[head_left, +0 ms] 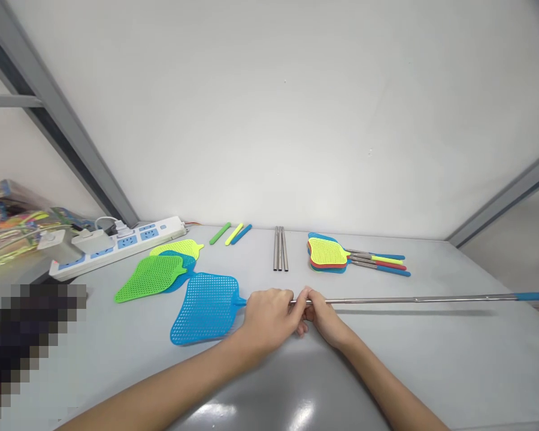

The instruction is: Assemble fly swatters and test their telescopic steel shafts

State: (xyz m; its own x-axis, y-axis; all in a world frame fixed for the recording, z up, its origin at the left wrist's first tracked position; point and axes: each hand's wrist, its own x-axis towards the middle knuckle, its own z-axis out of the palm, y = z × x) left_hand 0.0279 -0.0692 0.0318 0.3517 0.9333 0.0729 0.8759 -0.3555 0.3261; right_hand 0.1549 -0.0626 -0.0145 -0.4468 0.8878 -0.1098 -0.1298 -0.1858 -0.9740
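Note:
A blue fly swatter (206, 308) with a long, drawn-out metal rod lies across my view, its mesh head to the left and its blue grip (536, 296) at the far right. My left hand (269, 314) is wrapped round the neck, close to the mesh head. Just right of it, my right hand (321, 314) pinches the thin rod between thumb and fingers. The two hands nearly touch. Loose swatter heads lie to the left: a green head (155, 275), a yellow head (184, 248) and a blue one (188, 263) partly hidden beneath them.
Three loose grips (234, 233), green, yellow and blue, lie near the wall. Several metal tubes (279, 248) stand out beside them. A stack of swatters (330, 251) with short rods lies at the right back. A power strip (121, 245) with plugs runs along the left, near plastic-wrapped items (13, 215).

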